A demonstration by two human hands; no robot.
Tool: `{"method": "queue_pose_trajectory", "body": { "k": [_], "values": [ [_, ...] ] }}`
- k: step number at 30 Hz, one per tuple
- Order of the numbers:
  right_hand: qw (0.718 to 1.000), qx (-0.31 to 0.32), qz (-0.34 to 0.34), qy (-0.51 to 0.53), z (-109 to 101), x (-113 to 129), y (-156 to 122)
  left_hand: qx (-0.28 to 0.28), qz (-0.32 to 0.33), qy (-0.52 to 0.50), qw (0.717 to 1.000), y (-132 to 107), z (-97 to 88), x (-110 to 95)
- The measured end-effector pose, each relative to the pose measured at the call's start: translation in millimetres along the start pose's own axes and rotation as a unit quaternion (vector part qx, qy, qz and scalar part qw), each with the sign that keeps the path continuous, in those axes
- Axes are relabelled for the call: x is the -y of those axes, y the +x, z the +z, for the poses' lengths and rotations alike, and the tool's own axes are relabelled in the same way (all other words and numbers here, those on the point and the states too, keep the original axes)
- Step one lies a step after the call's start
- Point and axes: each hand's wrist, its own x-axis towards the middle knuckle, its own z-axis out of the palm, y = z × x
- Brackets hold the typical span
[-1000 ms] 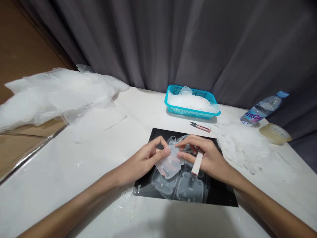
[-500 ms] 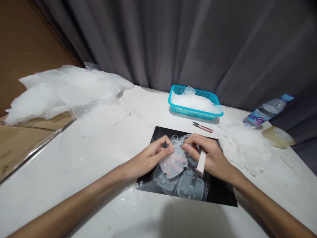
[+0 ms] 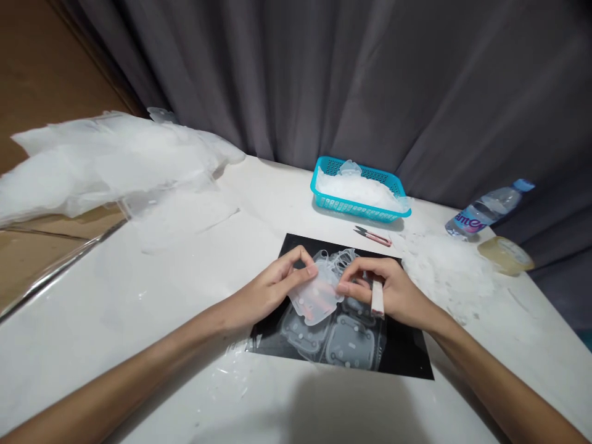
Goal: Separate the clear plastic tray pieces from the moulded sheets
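My left hand (image 3: 291, 274) is closed, thumb and fingers pinching the upper part of a thin translucent plastic piece (image 3: 317, 301) with rounded corners and small tabs. The fingers behind it show through. My right hand (image 3: 386, 287) has its thumb and index fingertips pinched at that piece's right edge. A short whitish stick-like tool (image 3: 377, 299) is tucked in the same hand; its other end is hidden. Beneath both hands, several similar clear pieces (image 3: 350, 342) lie on a black sheet (image 3: 407, 357). A tangle of thin clear strands (image 3: 345, 259) lies just behind the fingers.
A blue basket (image 3: 361, 213) with white translucent pieces stands at the back. Thread snips (image 3: 372, 235) lie before it. At right are scattered clear scraps (image 3: 448, 265), a water bottle (image 3: 485, 213) and a tape roll (image 3: 506, 256). A pile of white sheets (image 3: 120, 160) is at left.
My right fingertips have moved down from the piece's top to its right edge. The stick has turned more upright. The whole view has shifted slightly.
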Motion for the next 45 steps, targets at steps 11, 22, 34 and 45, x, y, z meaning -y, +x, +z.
{"method": "queue_pose_trajectory", "body": {
  "k": [11,22,34,45],
  "values": [
    [0.992,-0.039,-0.088,-0.083,-4,0,1,0.031,0.010,0.082,0.996,1,-1.5,4],
    [0.752,-0.448,-0.176,-0.449,-101,6,79,0.006,0.212,0.595,0.775,-8,6.8,47],
    [0.892,-0.263,-0.154,-0.333,-61,-37,30,-0.120,0.255,0.691,0.666,-4,6.4,62],
    [0.994,-0.031,-0.082,-0.062,-12,-41,-31,0.077,0.310,0.659,0.681,-4,19.0,43]
  ]
}}
